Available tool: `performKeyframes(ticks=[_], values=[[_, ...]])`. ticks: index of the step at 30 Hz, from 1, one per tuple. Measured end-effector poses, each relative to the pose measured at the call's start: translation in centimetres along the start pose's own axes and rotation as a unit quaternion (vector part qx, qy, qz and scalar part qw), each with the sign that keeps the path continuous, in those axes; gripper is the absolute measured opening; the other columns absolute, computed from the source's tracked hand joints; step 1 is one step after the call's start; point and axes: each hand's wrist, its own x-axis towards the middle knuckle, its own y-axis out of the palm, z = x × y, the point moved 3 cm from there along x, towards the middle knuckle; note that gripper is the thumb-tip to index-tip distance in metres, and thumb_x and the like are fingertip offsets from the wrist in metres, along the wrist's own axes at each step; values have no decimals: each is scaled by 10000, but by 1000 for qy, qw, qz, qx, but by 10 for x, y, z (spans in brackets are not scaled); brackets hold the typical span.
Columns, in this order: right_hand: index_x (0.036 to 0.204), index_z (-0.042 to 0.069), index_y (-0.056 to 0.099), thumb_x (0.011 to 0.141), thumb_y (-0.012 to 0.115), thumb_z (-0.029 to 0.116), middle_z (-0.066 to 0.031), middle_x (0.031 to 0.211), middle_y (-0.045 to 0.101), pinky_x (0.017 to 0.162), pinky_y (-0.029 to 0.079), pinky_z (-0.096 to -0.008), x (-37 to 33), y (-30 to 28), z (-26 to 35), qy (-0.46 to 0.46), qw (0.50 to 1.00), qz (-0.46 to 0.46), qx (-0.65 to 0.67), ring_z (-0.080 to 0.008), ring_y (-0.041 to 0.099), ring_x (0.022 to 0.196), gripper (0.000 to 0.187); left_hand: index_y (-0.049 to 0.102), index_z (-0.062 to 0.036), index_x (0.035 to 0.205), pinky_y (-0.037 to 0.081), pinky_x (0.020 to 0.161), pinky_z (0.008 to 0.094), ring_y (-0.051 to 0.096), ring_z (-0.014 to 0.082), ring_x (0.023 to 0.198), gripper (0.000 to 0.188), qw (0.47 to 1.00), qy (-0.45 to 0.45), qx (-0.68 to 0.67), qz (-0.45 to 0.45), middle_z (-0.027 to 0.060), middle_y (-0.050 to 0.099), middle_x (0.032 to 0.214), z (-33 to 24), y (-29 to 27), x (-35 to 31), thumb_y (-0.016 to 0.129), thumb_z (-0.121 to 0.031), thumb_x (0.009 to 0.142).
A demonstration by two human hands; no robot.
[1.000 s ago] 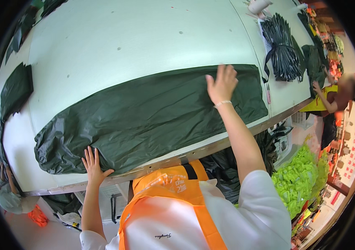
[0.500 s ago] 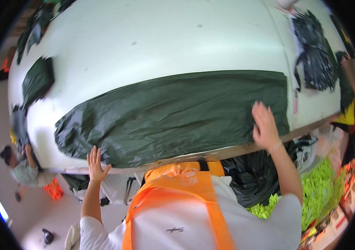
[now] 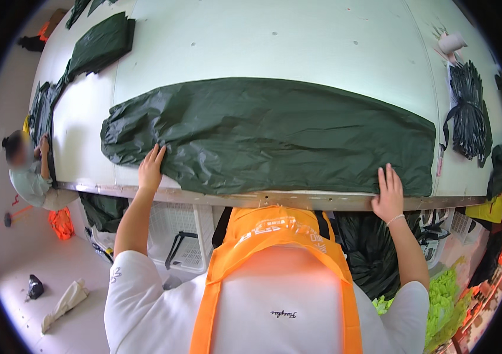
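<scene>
A long piece of dark green, shiny fabric point(image 3: 286, 135) lies flat and wrinkled along the near side of the white table. It narrows to a gathered end on the left and has a straight edge on the right. My left hand point(image 3: 151, 170) has its fingers stretched out, the tips touching the near edge beside the gathered end. Toward the right end, my right hand point(image 3: 388, 196) lies with spread fingers on the near edge of the fabric. Neither hand grips anything.
Folded dark green fabric point(image 3: 100, 44) lies at the far left, a tied bundle of dark strips point(image 3: 468, 115) at the right near a white roll point(image 3: 452, 42). Under the table edge are a white plastic basket point(image 3: 177, 227) and black fabric point(image 3: 369, 248). A co-worker point(image 3: 27, 168) sits at left.
My left hand has moved from the table edge up to the fabric's near edge. The right hand has come down to the near edge. The whole view has shifted and turned slightly.
</scene>
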Motion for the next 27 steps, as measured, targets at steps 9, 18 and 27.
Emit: performKeyframes(ticks=[9,18,27], values=[[1335,62,411,797,468,9,-139,1319,465,939,411,-393,70,7,94,-61,988,-130,58,-301,499,1127,543,705,-98,951,485,803,416,602,356,900,369,982,-33,-50,180,177,653,885,28,-79,48,495,-18,658],[727,29,624,580,542,-90,-73,904,643,1102,182,-530,28,-16,-47,-11,997,54,52,-298,492,1173,206,732,-48,836,173,1118,446,193,293,1377,295,976,64,-43,206,54,324,1463,11,-75,-35,563,-14,597],[920,-39,650,782,428,214,-253,1031,606,904,409,-472,99,1,-104,162,942,292,27,-422,555,968,364,652,29,957,461,845,418,587,385,965,387,937,-94,-154,299,257,618,996,41,-24,47,555,-273,736]])
